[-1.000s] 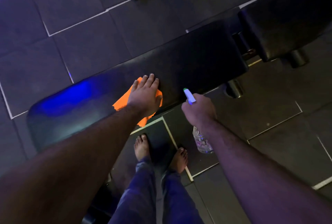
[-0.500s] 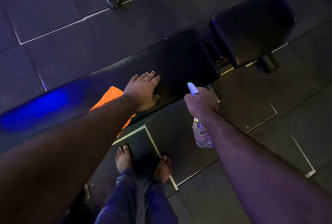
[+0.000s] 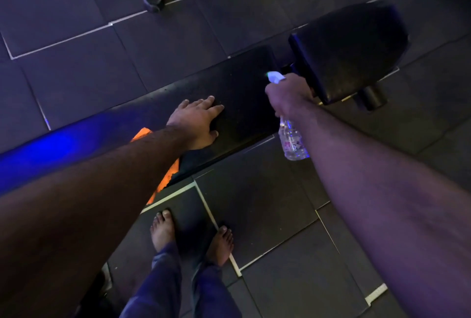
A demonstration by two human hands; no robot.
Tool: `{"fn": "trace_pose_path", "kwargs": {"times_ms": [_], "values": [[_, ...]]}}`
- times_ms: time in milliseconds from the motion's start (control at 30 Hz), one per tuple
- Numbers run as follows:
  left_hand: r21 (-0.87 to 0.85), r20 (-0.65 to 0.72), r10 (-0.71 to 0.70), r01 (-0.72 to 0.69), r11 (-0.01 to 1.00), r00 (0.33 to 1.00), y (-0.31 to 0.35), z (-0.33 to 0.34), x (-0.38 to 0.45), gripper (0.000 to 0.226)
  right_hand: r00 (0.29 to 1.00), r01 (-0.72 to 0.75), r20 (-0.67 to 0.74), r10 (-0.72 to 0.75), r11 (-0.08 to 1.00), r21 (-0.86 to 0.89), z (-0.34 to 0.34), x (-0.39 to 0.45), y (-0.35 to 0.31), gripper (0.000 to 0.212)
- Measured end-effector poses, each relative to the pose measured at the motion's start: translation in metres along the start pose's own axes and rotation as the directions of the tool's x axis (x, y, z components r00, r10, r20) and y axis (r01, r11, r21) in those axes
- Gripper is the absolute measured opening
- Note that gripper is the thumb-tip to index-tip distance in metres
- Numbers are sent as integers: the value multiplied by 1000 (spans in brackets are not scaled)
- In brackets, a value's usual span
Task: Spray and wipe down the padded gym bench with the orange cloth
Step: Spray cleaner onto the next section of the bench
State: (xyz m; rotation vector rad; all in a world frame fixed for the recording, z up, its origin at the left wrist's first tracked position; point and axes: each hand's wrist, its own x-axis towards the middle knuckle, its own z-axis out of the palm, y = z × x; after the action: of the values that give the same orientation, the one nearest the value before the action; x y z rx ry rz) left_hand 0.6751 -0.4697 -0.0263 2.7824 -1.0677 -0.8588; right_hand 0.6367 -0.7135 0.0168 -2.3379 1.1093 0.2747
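Two hands are at work over the desk, the long black padded gym bench. The left hand lies flat with fingers spread on the pad, and it has slid rightward off the orange cloth, which a second ago sat under the palm; now only an orange strip shows beside the forearm, hanging over the near edge. The right hand is clamped round the neck of the spray bottle and has risen from the near edge to above the gap before the seat pad, nozzle toward the pad. I'd say a fresh spray on the unwiped right end is coming, and the cloth must be fetched again.
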Motion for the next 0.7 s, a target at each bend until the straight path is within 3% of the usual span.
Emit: {"fn": "trace_pose_path", "kwargs": {"times_ms": [100, 367, 500, 700], "values": [[-1, -14, 4, -4, 1000, 1000, -11, -2, -8, 83, 998, 38, 41, -37, 999, -11, 8, -1, -23, 16], [-123, -224, -169, 144, 982, 960, -62, -2, -52, 65, 960, 221, 195, -203, 972, -76, 64, -51, -78, 31], [-198, -313, -244, 188, 962, 918, -87, 7, -77, 61, 923, 354, 230, -309, 916, -189, 86, -79, -78, 21], [-344, -345, -238, 113, 932, 908, -96, 27, -113, 69, 950, 276, 188, -251, 954, -121, 82, -106, -61, 18]]}}
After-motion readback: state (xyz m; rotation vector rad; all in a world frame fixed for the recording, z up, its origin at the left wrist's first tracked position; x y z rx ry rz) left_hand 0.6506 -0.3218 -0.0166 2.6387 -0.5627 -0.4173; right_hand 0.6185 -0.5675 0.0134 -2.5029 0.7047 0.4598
